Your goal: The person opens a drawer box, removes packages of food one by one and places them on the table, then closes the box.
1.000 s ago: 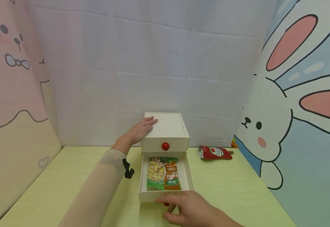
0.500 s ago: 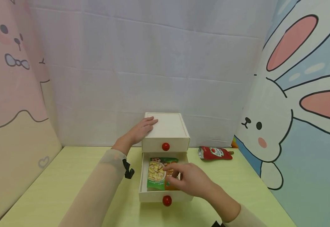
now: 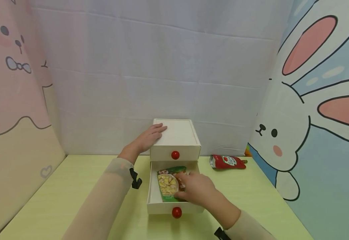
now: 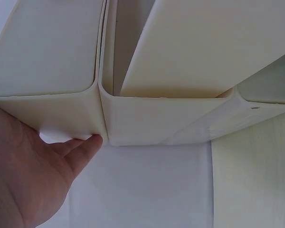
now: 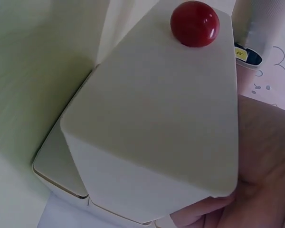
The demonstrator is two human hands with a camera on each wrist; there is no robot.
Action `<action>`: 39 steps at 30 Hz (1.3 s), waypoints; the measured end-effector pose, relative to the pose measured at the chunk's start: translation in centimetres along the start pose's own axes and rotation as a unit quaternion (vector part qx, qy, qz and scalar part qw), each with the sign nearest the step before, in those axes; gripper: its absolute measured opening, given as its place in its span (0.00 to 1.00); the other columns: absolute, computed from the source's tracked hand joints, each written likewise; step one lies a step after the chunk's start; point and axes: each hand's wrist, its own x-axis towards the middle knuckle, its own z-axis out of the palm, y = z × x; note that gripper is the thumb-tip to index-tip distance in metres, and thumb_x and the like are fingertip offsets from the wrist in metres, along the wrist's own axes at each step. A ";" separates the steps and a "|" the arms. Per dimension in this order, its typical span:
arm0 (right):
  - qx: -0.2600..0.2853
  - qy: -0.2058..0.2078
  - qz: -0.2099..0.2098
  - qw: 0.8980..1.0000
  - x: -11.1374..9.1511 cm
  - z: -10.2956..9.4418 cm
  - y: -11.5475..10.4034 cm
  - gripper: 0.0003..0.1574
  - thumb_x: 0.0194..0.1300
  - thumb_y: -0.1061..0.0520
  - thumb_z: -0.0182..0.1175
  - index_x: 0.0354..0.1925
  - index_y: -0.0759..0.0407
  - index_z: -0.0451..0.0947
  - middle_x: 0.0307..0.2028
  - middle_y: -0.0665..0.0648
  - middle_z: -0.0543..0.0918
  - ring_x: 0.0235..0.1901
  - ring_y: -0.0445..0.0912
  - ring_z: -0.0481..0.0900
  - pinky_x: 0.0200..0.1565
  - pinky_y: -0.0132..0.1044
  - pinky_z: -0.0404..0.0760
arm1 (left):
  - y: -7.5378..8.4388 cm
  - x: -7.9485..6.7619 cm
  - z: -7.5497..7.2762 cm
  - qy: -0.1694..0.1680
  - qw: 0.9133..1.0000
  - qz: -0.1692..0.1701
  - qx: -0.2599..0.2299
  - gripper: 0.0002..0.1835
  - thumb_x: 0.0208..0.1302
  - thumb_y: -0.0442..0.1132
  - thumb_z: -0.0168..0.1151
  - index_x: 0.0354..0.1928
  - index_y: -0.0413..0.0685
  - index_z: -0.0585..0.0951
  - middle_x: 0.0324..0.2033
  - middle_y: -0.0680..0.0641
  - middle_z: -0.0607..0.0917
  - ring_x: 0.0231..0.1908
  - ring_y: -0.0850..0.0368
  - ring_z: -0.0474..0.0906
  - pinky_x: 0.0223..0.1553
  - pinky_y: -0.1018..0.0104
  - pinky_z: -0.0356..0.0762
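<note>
My left hand [image 3: 147, 138] rests on the top left edge of a white two-drawer box [image 3: 178, 131], fingers fairly straight. In the left wrist view its fingers [image 4: 85, 152] lie against the box's pale wall [image 4: 52, 116]. The lower drawer [image 3: 155, 196] is pulled out, with a red knob [image 3: 176, 212] on its front. Inside it lies a green and brown food packet [image 3: 168, 185] picturing a dish. My right hand [image 3: 198, 190] reaches into the drawer and pinches the packet's right side, which it partly covers. In the right wrist view the drawer front [image 5: 156, 99] hides most of the fingertips.
A red ketchup pouch [image 3: 229, 161] lies on the pale green table [image 3: 237, 200] right of the box. The upper drawer [image 3: 162, 153] is closed, with its own red knob [image 3: 175, 155]. A white cloth [image 3: 162, 66] hangs behind, with cartoon-printed panels at both sides.
My right hand has left the lower drawer's knob, come over the drawer and down onto the packet. The packet has turned a little and its right side has drawn in. My left hand stays put.
</note>
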 end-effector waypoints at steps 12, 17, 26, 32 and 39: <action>-0.068 -0.035 0.028 0.997 0.8 0.0 -0.8 0.45 0.59 0.29 0.80 0.69 0.45 0.84 0.48 0.56 0.94 0.40 0.51 0.89 0.34 0.50 0.88 | 0.0 0.1 0.0 0.000 1.000 0.000 -0.004 0.31 0.87 0.45 0.38 0.87 0.49 0.63 0.89 0.41 0.53 0.89 0.36 0.43 0.87 0.34 0.46; -0.059 -0.026 0.021 0.998 1.1 0.4 -0.7 0.37 0.63 0.36 0.80 0.66 0.46 0.87 0.47 0.54 0.94 0.40 0.50 0.88 0.35 0.50 0.89 | 0.1 0.2 -0.1 0.000 1.000 -0.001 -0.002 0.31 0.87 0.45 0.37 0.86 0.48 0.63 0.89 0.40 0.54 0.89 0.35 0.44 0.86 0.34 0.47; 0.060 0.041 -0.036 0.997 1.0 0.7 0.5 0.15 0.72 0.54 0.73 0.55 0.55 0.92 0.44 0.55 0.94 0.36 0.45 0.85 0.37 0.46 0.87 | 0.1 0.1 0.0 -0.004 1.000 -0.005 0.000 0.32 0.87 0.46 0.37 0.87 0.50 0.63 0.89 0.42 0.53 0.89 0.36 0.44 0.86 0.34 0.46; 0.200 0.065 -0.008 0.978 1.1 0.6 1.7 0.15 0.74 0.57 0.67 0.55 0.55 0.92 0.46 0.54 0.91 0.35 0.43 0.78 0.37 0.40 0.82 | -0.1 0.2 0.0 -0.002 1.000 -0.003 0.005 0.32 0.88 0.48 0.37 0.87 0.51 0.63 0.89 0.42 0.54 0.89 0.35 0.44 0.86 0.33 0.47; 0.342 0.060 0.004 0.938 1.0 0.1 3.0 0.15 0.76 0.53 0.66 0.55 0.53 0.93 0.41 0.52 0.90 0.34 0.44 0.77 0.32 0.33 0.75 | -0.3 0.5 0.2 0.001 1.000 -0.004 -0.002 0.31 0.88 0.47 0.37 0.87 0.51 0.63 0.89 0.42 0.53 0.89 0.36 0.44 0.87 0.35 0.46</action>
